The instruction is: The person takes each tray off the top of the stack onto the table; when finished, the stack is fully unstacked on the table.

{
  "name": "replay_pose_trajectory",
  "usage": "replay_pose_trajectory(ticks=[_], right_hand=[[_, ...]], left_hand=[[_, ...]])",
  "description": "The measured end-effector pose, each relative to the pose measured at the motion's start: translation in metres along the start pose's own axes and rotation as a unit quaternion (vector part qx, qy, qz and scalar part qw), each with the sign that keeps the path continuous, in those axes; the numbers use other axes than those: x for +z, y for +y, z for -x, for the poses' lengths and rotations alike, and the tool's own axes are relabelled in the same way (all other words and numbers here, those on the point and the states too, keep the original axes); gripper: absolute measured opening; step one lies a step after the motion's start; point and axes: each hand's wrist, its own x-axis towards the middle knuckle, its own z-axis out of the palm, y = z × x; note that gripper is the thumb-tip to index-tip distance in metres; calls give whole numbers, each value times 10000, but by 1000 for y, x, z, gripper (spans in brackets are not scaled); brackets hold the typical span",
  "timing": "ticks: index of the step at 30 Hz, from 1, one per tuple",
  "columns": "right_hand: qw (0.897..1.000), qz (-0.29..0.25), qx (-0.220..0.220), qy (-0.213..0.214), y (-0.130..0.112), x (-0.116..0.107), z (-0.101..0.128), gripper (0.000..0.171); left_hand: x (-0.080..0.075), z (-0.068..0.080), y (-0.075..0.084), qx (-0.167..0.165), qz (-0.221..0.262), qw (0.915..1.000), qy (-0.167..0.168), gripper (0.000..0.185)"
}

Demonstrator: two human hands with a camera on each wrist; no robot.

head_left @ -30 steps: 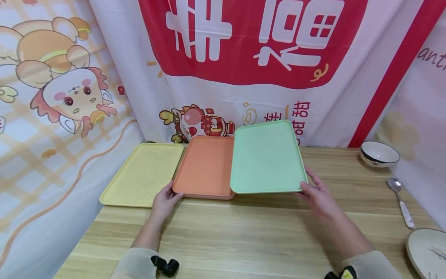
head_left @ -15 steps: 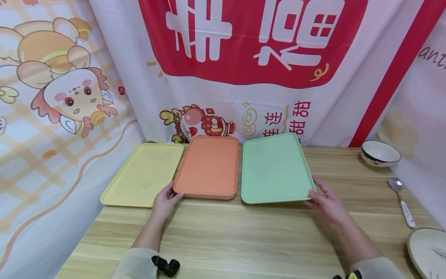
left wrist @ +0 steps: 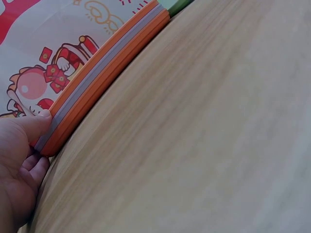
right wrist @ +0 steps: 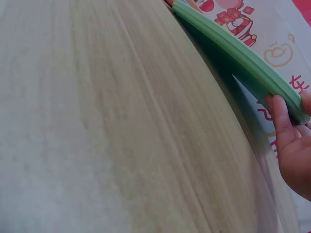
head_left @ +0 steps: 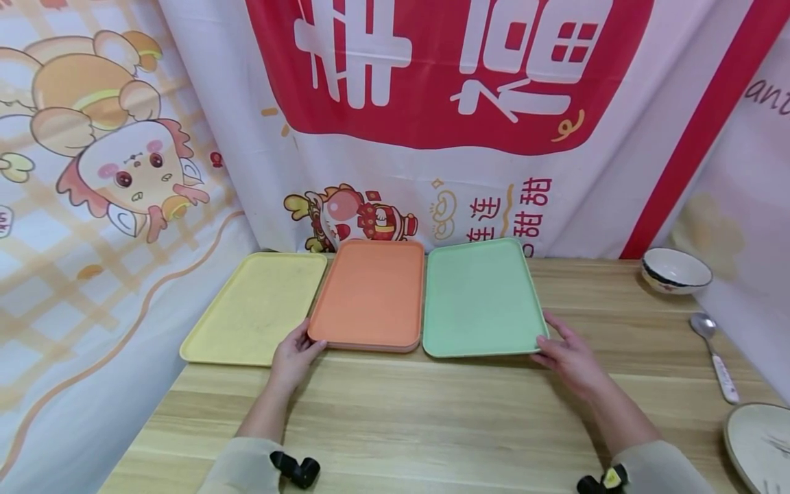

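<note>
My left hand holds the near left corner of a stack of orange trays, thumb at the front edge. In the left wrist view a greyish-purple layer lies between orange ones. My right hand pinches a green tray at its near right corner. The right wrist view shows that tray tilted: its far end is low by the orange stack, and the held end is raised off the table, with fingers underneath. A yellow tray lies flat left of the orange stack.
The wooden table runs back to a printed cloth. At the right stand a bowl, a spoon and a pale plate with what looks like a fork on it, partly cut off.
The green tray came off its overlap with the orange stack, moving right and down, then slightly back left to lie beside it. My left hand stayed on the orange trays.
</note>
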Motion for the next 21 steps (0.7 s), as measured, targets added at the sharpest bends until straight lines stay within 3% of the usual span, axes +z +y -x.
replay_pose_trajectory(ticks=[7,11,14,21], right_hand=[[9976,570,351,165,-1,-1,-9,73],[9884,1278,655,489,0,-1,-12,69],[9724,2080,841,641,2,-3,-14,66],[9173,3798,847,847,5,-5,-15,64]], left_hand=[[0,0,2,-16,-87,10000,16,71],[0,0,2,-7,-51,10000,6,71],[0,1,2,-15,-47,10000,5,71],[0,2,2,-29,-27,10000,17,72]])
